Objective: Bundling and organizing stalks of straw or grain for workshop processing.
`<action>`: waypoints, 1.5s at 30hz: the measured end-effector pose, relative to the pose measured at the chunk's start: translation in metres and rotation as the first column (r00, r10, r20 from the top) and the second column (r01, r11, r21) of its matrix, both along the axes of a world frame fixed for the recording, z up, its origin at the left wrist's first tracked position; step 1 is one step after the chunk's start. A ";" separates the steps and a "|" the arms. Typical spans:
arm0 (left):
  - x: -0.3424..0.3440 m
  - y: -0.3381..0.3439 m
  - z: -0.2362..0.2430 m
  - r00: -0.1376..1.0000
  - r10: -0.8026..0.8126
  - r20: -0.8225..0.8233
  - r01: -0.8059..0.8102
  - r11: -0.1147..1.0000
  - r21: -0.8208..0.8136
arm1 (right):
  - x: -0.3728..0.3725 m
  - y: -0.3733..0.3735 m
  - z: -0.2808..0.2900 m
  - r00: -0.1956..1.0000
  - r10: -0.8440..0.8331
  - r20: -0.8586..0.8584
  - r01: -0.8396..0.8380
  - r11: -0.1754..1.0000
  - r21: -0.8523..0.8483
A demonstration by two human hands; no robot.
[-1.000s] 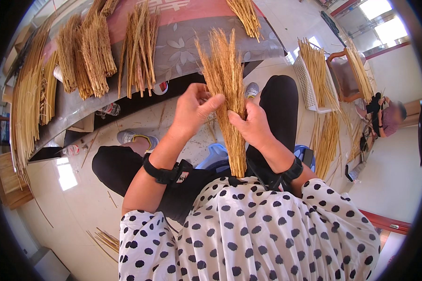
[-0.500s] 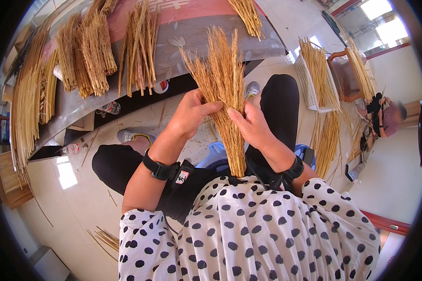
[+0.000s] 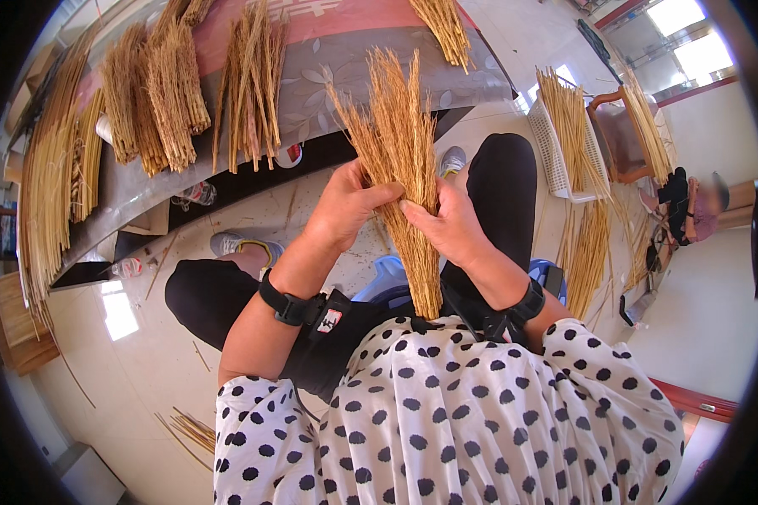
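A bundle of dry golden stalks (image 3: pixel 392 109) with feathery tops stands nearly upright between my legs, its narrow lower end by my polka-dot shirt. My left hand (image 3: pixel 349 202) grips it from the left around its middle, thumb laid across the stalks. From the right, my right hand (image 3: pixel 451 223) holds the same bundle, its thumb pressed over the front. Fingers of both hands are partly hidden by the stalks. Beyond the bundle lies a covered table (image 3: pixel 320 76).
Stalk bundles (image 3: pixel 168 93) and long straws (image 3: pixel 46 194) lie on the table. At right are a white basket (image 3: pixel 552 151) of stalks, a chair (image 3: pixel 611 143) and another seated person (image 3: pixel 691 210). Blue plastic (image 3: pixel 379 273) shows behind my bundle, bottles (image 3: pixel 126 268) near the table.
The bundle's top fanned out leftward, then narrowed slightly. My left hand dropped a little, and my right thumb has shifted left across the stalks. The other person's head moved slightly.
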State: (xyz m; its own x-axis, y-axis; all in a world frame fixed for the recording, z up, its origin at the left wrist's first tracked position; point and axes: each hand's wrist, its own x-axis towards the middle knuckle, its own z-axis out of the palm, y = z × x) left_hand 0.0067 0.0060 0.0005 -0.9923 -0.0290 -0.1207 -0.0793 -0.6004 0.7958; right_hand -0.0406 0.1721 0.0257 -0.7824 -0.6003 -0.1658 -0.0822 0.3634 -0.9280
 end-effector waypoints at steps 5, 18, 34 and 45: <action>0.000 -0.003 0.005 1.000 -0.020 -0.013 0.018 0.994 -0.112 | 0.002 0.000 0.001 1.000 -0.007 -0.015 0.008 0.999 0.033; 0.007 -0.004 0.027 0.846 0.267 -0.462 -0.529 0.300 -0.794 | 0.001 -0.001 0.005 0.988 -0.155 0.025 0.155 0.988 -0.007; 0.008 0.002 0.021 0.855 0.066 -0.515 -0.519 0.151 -0.842 | 0.008 -0.007 0.010 0.975 -0.153 -0.160 0.169 0.981 0.090; 0.011 0.005 0.023 0.901 0.088 -0.424 -0.433 0.216 -0.875 | 0.010 -0.007 0.005 0.946 -0.154 -0.286 0.183 0.980 0.076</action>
State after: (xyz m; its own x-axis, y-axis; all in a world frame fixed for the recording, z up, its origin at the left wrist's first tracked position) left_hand 0.0176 0.0110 0.0230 -0.8836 -0.2106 0.4183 0.2004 0.6372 0.7442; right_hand -0.0310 0.1651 0.0310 -0.8942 -0.4472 0.0193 -0.2602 0.4842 -0.8354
